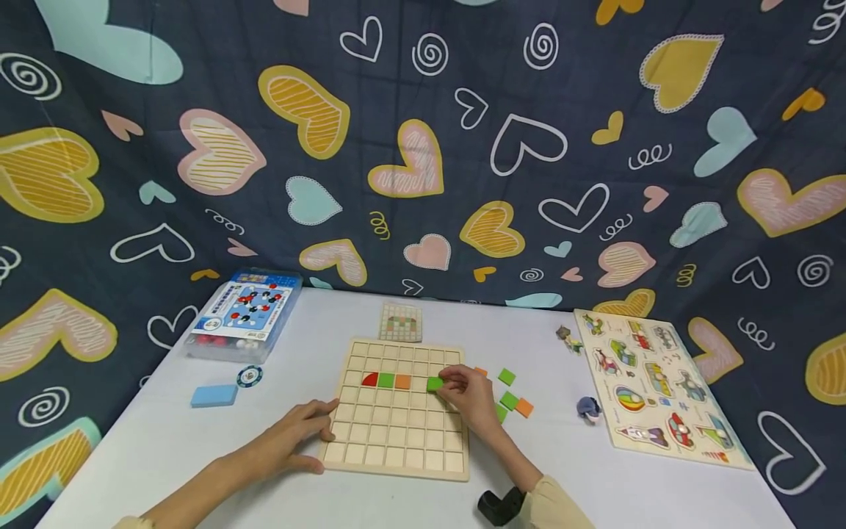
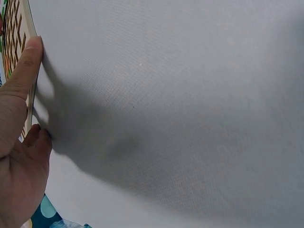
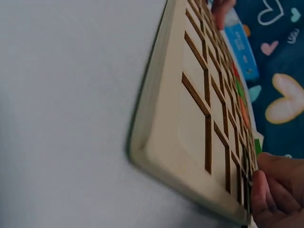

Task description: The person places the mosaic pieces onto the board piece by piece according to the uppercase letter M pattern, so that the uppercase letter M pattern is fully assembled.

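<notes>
A wooden grid board (image 1: 396, 475) lies flat on the table. In one of its rows sit a red rounded piece (image 1: 370, 379), a green square tile (image 1: 386, 380) and an orange square tile (image 1: 402, 381), side by side. My right hand (image 1: 472, 400) pinches another green square tile (image 1: 434, 383) by its right side, over the same row, apart from the orange one. The right wrist view shows only a sliver of that tile (image 3: 257, 146) beyond the fingertips. My left hand (image 1: 300, 433) rests against the board's left edge, thumb and fingers touching its side.
Loose green tiles (image 1: 507, 376) and orange tiles (image 1: 524, 407) lie right of the board. Behind it is a small pattern card (image 1: 400, 323). A plastic case (image 1: 244, 312), blue block (image 1: 214, 396) and round chip (image 1: 250, 376) are left; a picture puzzle (image 1: 661, 389) and small figures (image 1: 587, 408) right.
</notes>
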The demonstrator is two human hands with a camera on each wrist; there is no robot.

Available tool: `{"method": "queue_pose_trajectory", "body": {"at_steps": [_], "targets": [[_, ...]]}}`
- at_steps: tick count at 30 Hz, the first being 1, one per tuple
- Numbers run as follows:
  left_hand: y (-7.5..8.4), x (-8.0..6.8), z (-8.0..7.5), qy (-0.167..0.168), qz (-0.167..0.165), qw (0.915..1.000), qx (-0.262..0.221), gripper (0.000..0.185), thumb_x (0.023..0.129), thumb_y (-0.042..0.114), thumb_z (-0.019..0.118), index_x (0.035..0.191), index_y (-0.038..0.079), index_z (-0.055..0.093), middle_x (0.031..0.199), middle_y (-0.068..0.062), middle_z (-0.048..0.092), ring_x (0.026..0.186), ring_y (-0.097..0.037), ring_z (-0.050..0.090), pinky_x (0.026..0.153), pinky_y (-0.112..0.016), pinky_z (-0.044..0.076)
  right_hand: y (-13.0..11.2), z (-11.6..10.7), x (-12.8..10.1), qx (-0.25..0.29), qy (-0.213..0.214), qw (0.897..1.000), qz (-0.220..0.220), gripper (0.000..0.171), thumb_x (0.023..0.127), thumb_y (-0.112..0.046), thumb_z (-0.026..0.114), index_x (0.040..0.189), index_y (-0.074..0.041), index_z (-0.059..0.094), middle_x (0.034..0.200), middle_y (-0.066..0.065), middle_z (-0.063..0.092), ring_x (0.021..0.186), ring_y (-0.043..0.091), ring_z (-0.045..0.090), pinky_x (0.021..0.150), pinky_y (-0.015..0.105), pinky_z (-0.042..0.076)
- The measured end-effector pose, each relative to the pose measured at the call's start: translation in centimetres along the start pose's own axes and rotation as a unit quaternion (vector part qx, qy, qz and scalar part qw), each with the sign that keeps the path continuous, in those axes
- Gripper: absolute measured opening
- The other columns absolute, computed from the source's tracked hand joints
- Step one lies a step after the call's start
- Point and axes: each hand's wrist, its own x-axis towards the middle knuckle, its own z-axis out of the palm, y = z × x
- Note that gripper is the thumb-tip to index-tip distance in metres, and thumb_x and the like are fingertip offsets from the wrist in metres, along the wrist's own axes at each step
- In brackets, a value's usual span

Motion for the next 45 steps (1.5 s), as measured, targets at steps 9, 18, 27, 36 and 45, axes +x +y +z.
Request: {"method": "queue_pose_trajectory", "body": {"at_steps": [9,18,27,36,45], "targets": [[-0.1,-0.2,0.2,0.0,0.0,1.0,-0.001,0.031,0.075,0.042,0.072,0.093,0.023,0.056,0.142,-0.023,0.044,0.118,-0.041,0.046,0.093,-0.055,0.041,-0.2,1.4,1.2,-0.036,-0.035,0.998,-0.029,0.025,0.076,0.011,0.073,0.1,0.007,0.066,0.093,0.019,0.07,0.078,0.028,0.068,0.067,0.023,0.055],[0.2,-0.1,-0.2,-0.004,-0.006,1.0,-0.003,0.031,0.075,0.039,0.074,0.094,0.022,0.056,0.143,-0.023,0.042,0.12,-0.041,0.044,0.094,-0.057,0.041,-1.1,1.5,1.3,-0.001,-0.037,0.999,0.002,0.026,0.077,0.011,0.072,0.102,0.009,0.064,0.097,0.022,0.068,0.083,0.032,0.069,0.069,0.024,0.056],[0.1,-0.3,0.0,-0.006,-0.013,0.9999,-0.009,0.031,0.075,0.04,0.074,0.094,0.022,0.056,0.143,-0.023,0.042,0.12,-0.041,0.044,0.095,-0.056,0.04,-0.4,2.1,1.9,0.023,-0.037,0.999,-0.021,0.03,0.075,0.01,0.075,0.103,0.008,0.064,0.097,0.022,0.069,0.089,0.035,0.067,0.076,0.032,0.056],[0.1,-0.1,0.3,-0.006,-0.017,0.9997,-0.019,0.032,0.075,0.042,0.073,0.094,0.023,0.057,0.144,-0.022,0.042,0.121,-0.041,0.043,0.095,-0.055,0.04,-0.3,1.5,2.5,-0.029,-0.079,0.996,-0.034,0.029,0.075,0.014,0.072,0.101,0.005,0.064,0.095,0.018,0.07,0.089,0.03,0.068,0.074,0.031,0.056],[0.0,-0.1,0.2,-0.004,-0.021,0.9996,-0.02,0.031,0.074,0.039,0.074,0.094,0.023,0.056,0.144,-0.021,0.042,0.121,-0.041,0.043,0.095,-0.056,0.04,0.0,1.3,2.8,-0.031,-0.103,0.993,-0.045,0.031,0.075,0.008,0.076,0.104,0.005,0.064,0.096,0.017,0.069,0.086,0.029,0.066,0.074,0.028,0.055]]}}
